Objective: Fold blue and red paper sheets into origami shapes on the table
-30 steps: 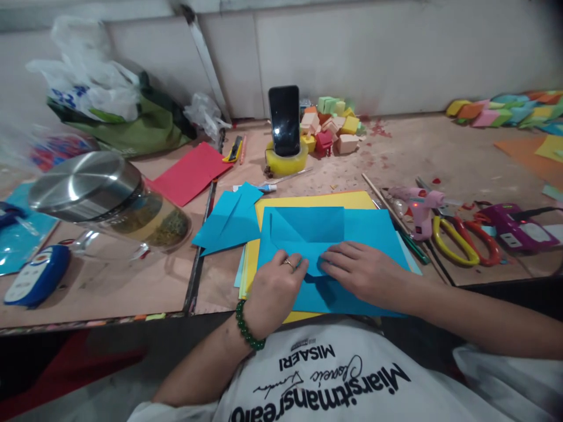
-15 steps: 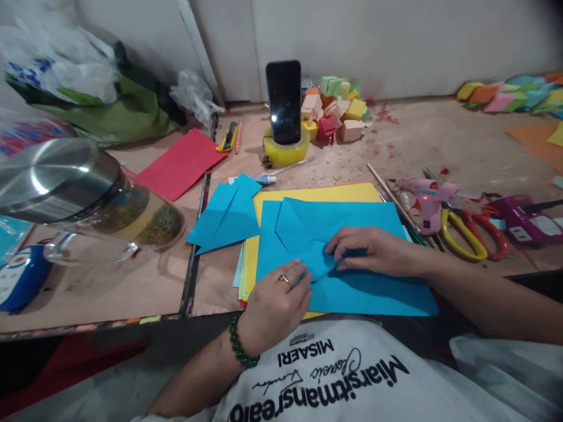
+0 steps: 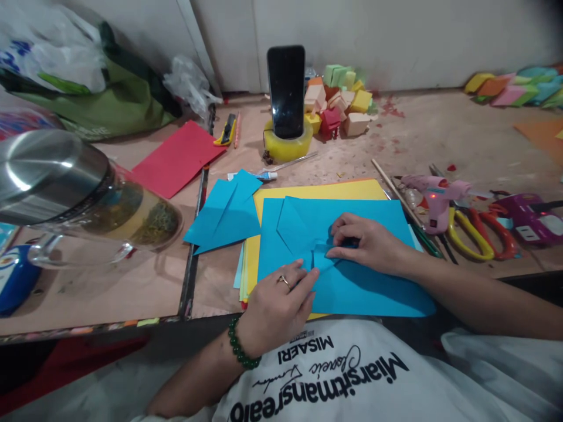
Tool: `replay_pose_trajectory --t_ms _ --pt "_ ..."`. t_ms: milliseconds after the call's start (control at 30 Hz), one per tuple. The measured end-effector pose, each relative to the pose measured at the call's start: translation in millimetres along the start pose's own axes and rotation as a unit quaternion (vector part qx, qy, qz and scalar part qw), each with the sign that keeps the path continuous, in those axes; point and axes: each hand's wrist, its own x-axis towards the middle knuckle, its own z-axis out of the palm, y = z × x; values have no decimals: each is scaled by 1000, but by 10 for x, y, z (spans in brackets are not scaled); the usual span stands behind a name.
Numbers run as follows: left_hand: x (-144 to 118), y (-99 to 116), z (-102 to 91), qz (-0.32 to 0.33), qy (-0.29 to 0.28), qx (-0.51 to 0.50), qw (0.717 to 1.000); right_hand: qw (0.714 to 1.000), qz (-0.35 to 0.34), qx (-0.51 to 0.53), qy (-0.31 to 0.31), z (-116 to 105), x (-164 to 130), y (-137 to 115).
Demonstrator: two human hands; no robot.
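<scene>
A folded piece of blue paper (image 3: pixel 294 228) lies on a larger blue sheet (image 3: pixel 378 299), both on top of a stack with a yellow sheet (image 3: pixel 352 189). My left hand (image 3: pixel 281 293), with a ring and green bead bracelet, lies with fingers stretched on the folded paper's near side. Thumb and fingers of my right hand (image 3: pixel 369 241) are closed on a raised flap of that paper, just right of the left fingertips. The flap's edge is partly hidden behind the right fingers. Another folded blue piece (image 3: pixel 224 214) rests to the left of the stack.
A black phone (image 3: pixel 285 91) stands in a yellow tape roll (image 3: pixel 288 146), beside folded paper blocks (image 3: pixel 338 108). Right of the stack are a pink glue gun (image 3: pixel 435 196) and scissors (image 3: pixel 472 237). A glass tea mug (image 3: pixel 127 205), red paper (image 3: pixel 176 158) and a cutter (image 3: pixel 227 130) are left.
My right hand has lifted and folded back the small flap, so a crease now stands between the hands. My left hand stays almost in place. The view has shifted slightly.
</scene>
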Motion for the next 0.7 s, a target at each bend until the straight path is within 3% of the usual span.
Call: replay_pose_trajectory --t_ms 300,567,700 --pt "-9 -15 0 24 -10 22 999 1000 -6 -1 -1 13 -21 25" --pt "-43 -16 14 -17 -9 -16 1000 999 -24 24 -16 -44 -18 49" --pt "-31 -18 21 11 6 3 1000 1000 -7 14 -19 -41 -19 36"
